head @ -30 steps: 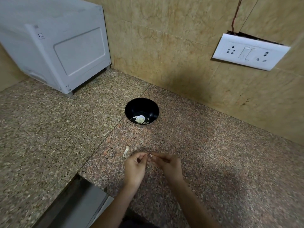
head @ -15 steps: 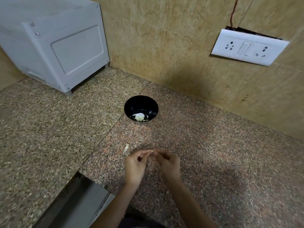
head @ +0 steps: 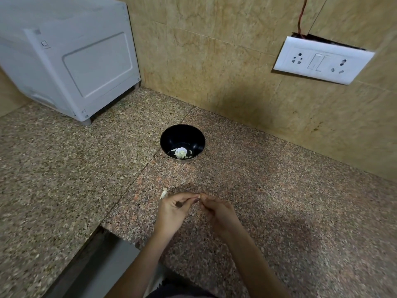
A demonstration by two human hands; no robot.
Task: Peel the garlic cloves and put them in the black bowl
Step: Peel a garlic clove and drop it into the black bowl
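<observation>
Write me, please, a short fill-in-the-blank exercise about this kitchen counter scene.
1. The pale garlic pieces lie inside the round ____ bowl.
2. The number of hands pinching the small garlic clove, left hand and right hand, is ____.
3. The loose scrap of garlic skin lies on the speckled stone counter beside the ____ hand.
4. The white switch-and-socket plate hangs on the tiled ____.
Missing words: black, two, left, wall.

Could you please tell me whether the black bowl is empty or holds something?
Not empty: the black bowl holds a few pale pieces, likely garlic, lying on its bottom.
</observation>
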